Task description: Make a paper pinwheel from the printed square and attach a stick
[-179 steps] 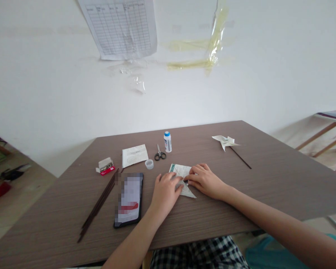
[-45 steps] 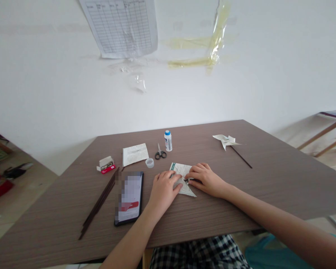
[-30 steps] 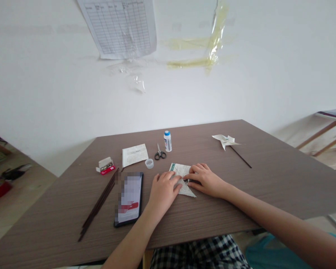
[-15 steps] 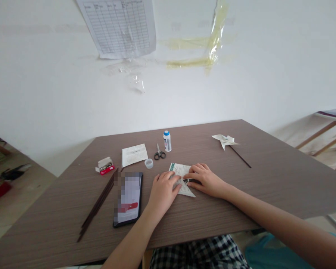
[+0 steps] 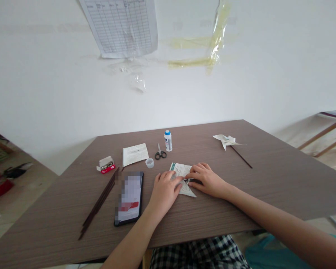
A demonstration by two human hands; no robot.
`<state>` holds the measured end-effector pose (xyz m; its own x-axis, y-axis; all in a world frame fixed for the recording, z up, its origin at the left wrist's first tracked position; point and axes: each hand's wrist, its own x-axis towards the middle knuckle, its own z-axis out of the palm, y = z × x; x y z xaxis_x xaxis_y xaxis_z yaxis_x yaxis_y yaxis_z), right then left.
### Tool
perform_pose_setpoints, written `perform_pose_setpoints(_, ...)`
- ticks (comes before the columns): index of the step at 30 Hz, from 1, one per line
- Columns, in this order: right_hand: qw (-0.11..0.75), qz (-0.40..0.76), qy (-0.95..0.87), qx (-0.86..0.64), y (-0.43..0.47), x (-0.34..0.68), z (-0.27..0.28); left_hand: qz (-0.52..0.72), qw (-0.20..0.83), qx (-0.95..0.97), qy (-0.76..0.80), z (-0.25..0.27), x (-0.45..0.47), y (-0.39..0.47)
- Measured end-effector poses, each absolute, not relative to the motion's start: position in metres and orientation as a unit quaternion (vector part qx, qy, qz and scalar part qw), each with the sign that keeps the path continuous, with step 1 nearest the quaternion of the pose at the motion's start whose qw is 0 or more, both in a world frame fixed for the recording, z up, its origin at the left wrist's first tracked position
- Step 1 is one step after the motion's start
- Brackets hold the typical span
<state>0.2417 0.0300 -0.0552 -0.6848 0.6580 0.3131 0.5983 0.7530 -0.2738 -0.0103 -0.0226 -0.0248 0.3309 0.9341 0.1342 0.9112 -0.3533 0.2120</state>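
A printed sheet of paper (image 5: pixel 188 189) with a green corner lies on the table in front of me, cut and partly folded, with one point toward me. My left hand (image 5: pixel 165 188) holds it down from the left, its thumb and index finger at the middle of the sheet. From the right, my right hand (image 5: pixel 203 180) grips a paper flap at the centre with its fingertips. The fingers partly hide the flap and the sheet's middle. A finished paper pinwheel (image 5: pixel 226 141) on a dark stick (image 5: pixel 241 157) lies at the back right.
Left of my hands are a phone (image 5: pixel 132 194), dark sticks (image 5: pixel 98 203) and a red-and-white box (image 5: pixel 106 166) of small metal pieces. Behind are folded paper (image 5: pixel 134 154), a clear round cap (image 5: pixel 149 163), scissors (image 5: pixel 160 154) and a white bottle (image 5: pixel 168 142). A wall borders the table (image 5: pixel 268 175).
The view has shifted slightly. My right fingertips have moved a little with the flap at the paper's centre; my left hand stays on the sheet.
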Motion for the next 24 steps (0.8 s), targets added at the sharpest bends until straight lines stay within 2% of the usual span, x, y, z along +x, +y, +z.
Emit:
perform_pose_setpoints(9,0.194,0.092,-0.911,-0.352,0.0293,0.2407,-0.0528,0.099,0.021,0.818,0.567,-0.0191,-0.0065,-0.0285)
perform_pose_setpoints(24,0.201,0.073,-0.917,-0.336,0.0292,0.2421,-0.0542,0.138,0.074,0.791,0.591,-0.0216,-0.0098,-0.0229)
